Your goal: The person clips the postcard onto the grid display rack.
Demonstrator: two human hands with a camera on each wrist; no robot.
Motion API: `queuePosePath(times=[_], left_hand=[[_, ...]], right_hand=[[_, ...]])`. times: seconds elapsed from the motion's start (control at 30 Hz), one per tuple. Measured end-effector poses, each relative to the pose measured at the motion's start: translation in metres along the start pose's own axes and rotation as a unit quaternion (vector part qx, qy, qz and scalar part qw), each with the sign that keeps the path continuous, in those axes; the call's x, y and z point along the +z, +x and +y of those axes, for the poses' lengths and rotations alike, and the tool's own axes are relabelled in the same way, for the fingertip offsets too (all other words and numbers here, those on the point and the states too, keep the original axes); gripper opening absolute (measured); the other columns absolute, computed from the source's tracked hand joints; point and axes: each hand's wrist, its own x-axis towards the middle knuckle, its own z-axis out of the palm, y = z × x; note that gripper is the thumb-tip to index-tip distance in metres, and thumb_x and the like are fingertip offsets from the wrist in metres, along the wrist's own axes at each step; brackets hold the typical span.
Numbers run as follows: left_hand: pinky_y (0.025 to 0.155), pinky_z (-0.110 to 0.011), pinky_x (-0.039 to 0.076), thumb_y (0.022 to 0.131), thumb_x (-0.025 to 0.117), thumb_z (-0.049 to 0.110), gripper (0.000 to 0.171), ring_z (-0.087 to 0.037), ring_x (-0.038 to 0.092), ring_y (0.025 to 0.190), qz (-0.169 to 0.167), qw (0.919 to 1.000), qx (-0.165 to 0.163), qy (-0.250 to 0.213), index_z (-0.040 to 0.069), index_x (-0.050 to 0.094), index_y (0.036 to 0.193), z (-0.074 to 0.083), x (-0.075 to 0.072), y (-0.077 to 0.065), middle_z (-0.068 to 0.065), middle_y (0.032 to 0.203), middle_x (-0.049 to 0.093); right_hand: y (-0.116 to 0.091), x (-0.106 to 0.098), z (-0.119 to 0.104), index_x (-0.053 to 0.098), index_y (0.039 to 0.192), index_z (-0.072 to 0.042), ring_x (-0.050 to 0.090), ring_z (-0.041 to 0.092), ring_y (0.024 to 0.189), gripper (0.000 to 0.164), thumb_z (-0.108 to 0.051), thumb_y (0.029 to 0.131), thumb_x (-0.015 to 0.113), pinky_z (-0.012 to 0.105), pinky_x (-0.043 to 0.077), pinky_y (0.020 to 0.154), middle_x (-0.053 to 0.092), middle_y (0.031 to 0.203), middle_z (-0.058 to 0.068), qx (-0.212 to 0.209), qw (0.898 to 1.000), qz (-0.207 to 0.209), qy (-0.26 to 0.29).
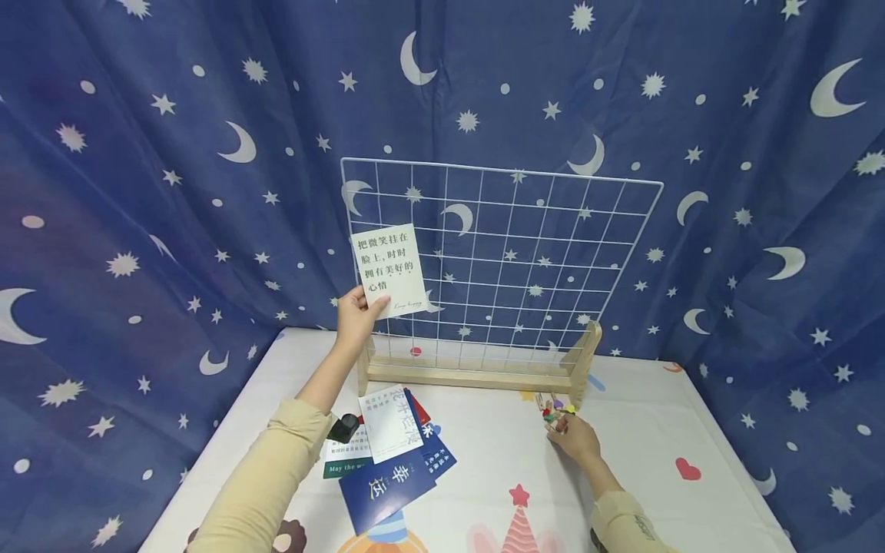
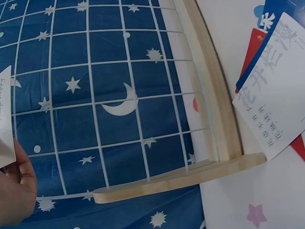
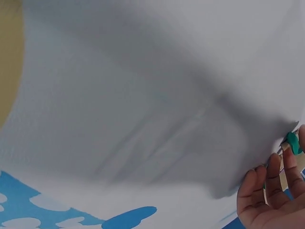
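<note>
My left hand (image 1: 356, 316) holds up a white card (image 1: 390, 269) with black printed characters, thumb on its front at the lower edge. Behind it stands a white wire grid on a wooden base (image 1: 470, 376), and the card overlaps the grid's left side. In the left wrist view, part of the card (image 2: 5, 124) shows at the left edge. At the base's right end, my right hand (image 1: 577, 440) is down at a small pile of wooden clips (image 1: 553, 405) with coloured decorations. The right wrist view shows its thumb and finger pinching a clip with a green piece (image 3: 293, 143).
Several cards lie overlapping in front of the base's left half: a white one (image 1: 391, 427) on top, a dark blue one (image 1: 387, 488) nearest me. A white cloth with coloured prints covers the table (image 1: 657, 430). A blue star-and-moon curtain (image 1: 207, 153) hangs behind.
</note>
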Motion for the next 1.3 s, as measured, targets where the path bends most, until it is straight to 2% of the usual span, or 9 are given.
queuePosePath(times=[0.17, 0.37, 0.57, 0.7, 0.83, 0.97, 1.1, 1.2, 1.3], left_hand=[[0.066, -0.009, 0.052, 0.088, 0.063, 0.006, 0.033, -0.019, 0.070, 0.090, 0.011, 0.9999, 0.001, 0.012, -0.005, 0.058, 0.119, 0.005, -0.002, 0.003, -0.026, 0.113, 0.064], [0.069, -0.009, 0.052, 0.088, 0.064, 0.007, 0.033, -0.007, 0.067, 0.083, 0.016, 0.9998, -0.001, 0.015, -0.004, 0.058, 0.119, 0.008, -0.004, 0.008, -0.025, 0.114, 0.064], [0.075, -0.018, 0.056, 0.087, 0.065, 0.006, 0.031, -0.023, 0.070, 0.092, 0.018, 0.9997, 0.014, 0.011, -0.004, 0.059, 0.116, 0.011, -0.008, 0.007, -0.024, 0.110, 0.066], [0.074, -0.021, 0.056, 0.086, 0.066, 0.007, 0.030, -0.025, 0.070, 0.091, 0.021, 0.9992, 0.034, -0.002, -0.005, 0.060, 0.113, 0.015, -0.010, 0.005, -0.023, 0.107, 0.068], [0.076, -0.020, 0.056, 0.088, 0.064, 0.006, 0.032, -0.032, 0.067, 0.099, 0.016, 0.9996, 0.019, 0.012, -0.005, 0.058, 0.118, 0.017, -0.009, 0.007, -0.025, 0.113, 0.065], [0.074, -0.014, 0.054, 0.088, 0.063, 0.005, 0.034, -0.028, 0.068, 0.098, 0.009, 0.9998, 0.003, 0.019, -0.005, 0.057, 0.120, 0.017, -0.007, 0.010, -0.025, 0.116, 0.063], [0.071, -0.011, 0.053, 0.088, 0.063, 0.005, 0.034, -0.011, 0.069, 0.085, 0.009, 0.9998, 0.006, 0.019, -0.005, 0.057, 0.120, 0.018, -0.008, 0.011, -0.026, 0.115, 0.063], [0.069, -0.010, 0.053, 0.087, 0.063, 0.004, 0.033, -0.004, 0.066, 0.079, 0.013, 0.9998, 0.010, 0.015, -0.005, 0.058, 0.119, 0.018, -0.009, 0.012, -0.026, 0.114, 0.064], [0.069, -0.010, 0.053, 0.087, 0.064, 0.004, 0.033, -0.007, 0.068, 0.082, 0.009, 0.9997, 0.016, 0.016, -0.005, 0.058, 0.119, 0.018, -0.010, 0.014, -0.026, 0.114, 0.064]], right_hand=[[-0.001, 0.002, 0.002, 0.055, 0.078, -0.004, 0.049, 0.019, 0.063, 0.021, -0.016, 0.078, 0.072, 0.027, 0.036, 0.055, 0.056, 0.070, 0.005, 0.008, 1.000, -0.004, 0.004], [0.001, 0.004, 0.003, 0.054, 0.076, -0.005, 0.050, 0.020, 0.064, 0.019, -0.015, 0.079, 0.070, 0.028, 0.036, 0.053, 0.056, 0.068, 0.006, 0.015, 1.000, 0.004, 0.001], [-0.001, 0.001, 0.001, 0.053, 0.075, -0.005, 0.051, 0.021, 0.063, 0.018, -0.011, 0.080, 0.068, 0.029, 0.037, 0.053, 0.056, 0.068, 0.007, 0.011, 1.000, 0.006, -0.004], [-0.001, -0.002, -0.001, 0.053, 0.075, -0.005, 0.050, 0.020, 0.063, 0.018, -0.012, 0.080, 0.068, 0.029, 0.038, 0.054, 0.055, 0.068, 0.006, 0.009, 1.000, 0.003, 0.001], [-0.002, -0.004, 0.000, 0.053, 0.076, -0.005, 0.050, 0.019, 0.064, 0.018, -0.012, 0.082, 0.068, 0.028, 0.038, 0.055, 0.055, 0.069, 0.004, 0.016, 1.000, -0.009, 0.004], [-0.002, -0.009, -0.001, 0.054, 0.077, -0.003, 0.051, 0.019, 0.063, 0.017, -0.011, 0.081, 0.068, 0.030, 0.039, 0.054, 0.056, 0.068, 0.006, 0.011, 1.000, -0.011, 0.003], [-0.002, -0.013, -0.001, 0.056, 0.078, -0.001, 0.052, 0.018, 0.061, 0.014, -0.009, 0.079, 0.069, 0.029, 0.039, 0.052, 0.058, 0.067, 0.006, 0.002, 1.000, 0.002, 0.007], [-0.003, -0.015, -0.004, 0.056, 0.077, -0.002, 0.050, 0.018, 0.060, 0.015, -0.009, 0.079, 0.069, 0.028, 0.038, 0.052, 0.055, 0.066, 0.005, 0.001, 1.000, 0.005, 0.006], [-0.003, -0.019, -0.008, 0.056, 0.077, -0.002, 0.049, 0.018, 0.062, 0.015, -0.008, 0.080, 0.069, 0.028, 0.038, 0.054, 0.054, 0.067, 0.005, -0.005, 1.000, 0.010, 0.002]])
